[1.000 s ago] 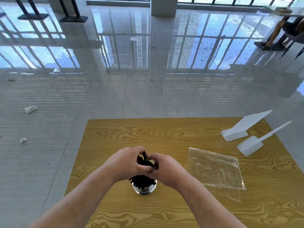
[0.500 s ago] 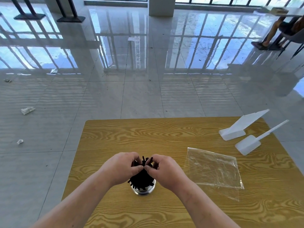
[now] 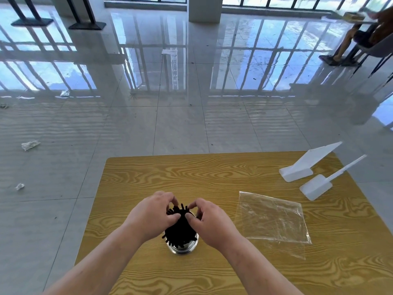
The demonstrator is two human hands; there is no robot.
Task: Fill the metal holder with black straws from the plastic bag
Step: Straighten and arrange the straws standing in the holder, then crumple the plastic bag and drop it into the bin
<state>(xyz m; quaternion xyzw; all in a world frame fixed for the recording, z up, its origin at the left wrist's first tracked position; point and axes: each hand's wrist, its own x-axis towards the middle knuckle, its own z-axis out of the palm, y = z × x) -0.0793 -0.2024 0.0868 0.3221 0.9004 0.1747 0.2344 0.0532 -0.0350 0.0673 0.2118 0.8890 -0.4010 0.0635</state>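
My left hand [image 3: 152, 216] and right hand [image 3: 209, 220] have eased apart, seemingly pinching black straws [image 3: 179, 228] fanned in the metal holder [image 3: 182, 249]: nearly filled.

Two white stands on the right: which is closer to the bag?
The thin-upright stand, just beyond the bag's far right corner. The broad-panel stand sits farther back.

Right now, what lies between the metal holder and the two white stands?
The clear plastic bag lies flat on the table between them; the head view shows it.
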